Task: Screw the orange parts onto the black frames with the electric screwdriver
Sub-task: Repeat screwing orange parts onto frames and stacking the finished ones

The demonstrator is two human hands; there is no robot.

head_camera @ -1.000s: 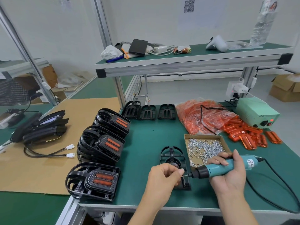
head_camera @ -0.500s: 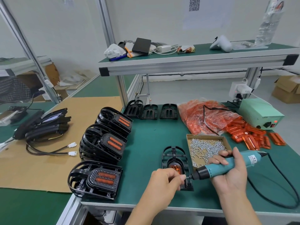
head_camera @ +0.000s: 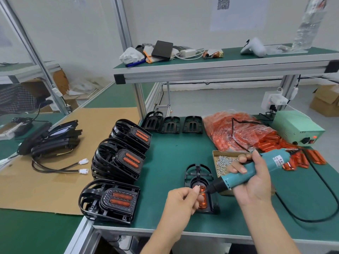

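On the desk (head_camera: 174,153), one black frame (head_camera: 200,189) lies flat in front of the person, and it serves here as the landmark. An orange part (head_camera: 202,197) already sits in its lower half, so this unit looks to be at the fastening stage.

The right hand (head_camera: 251,182) grips the teal screwdriver (head_camera: 247,173), fingers wrapped round the body, with the bit aimed down and left at the frame. The left hand (head_camera: 180,204) is curled, thumb and forefinger pinched together right at the bit tip; a small pale thing there is probably a screw, but it is too small to be sure. Whether any screw is already in this frame cannot be told.

Left of the frame stand three stacks of finished frames (head_camera: 117,162), their orange inserts showing, so a fair batch seems to be done. Behind the frame, near the post, three bare frames (head_camera: 173,123) wait without orange parts. Just right of the frame is the screw box (head_camera: 225,160), well filled. Farther right and behind lie a bag of orange parts (head_camera: 236,132) and some loose orange parts (head_camera: 302,158), with the green power unit (head_camera: 297,125) beyond them.

My judgement: the work is midway. The frame in hand needs its screws driven, then the three bare frames remain. The bag holds far more orange parts than there are frames in view.
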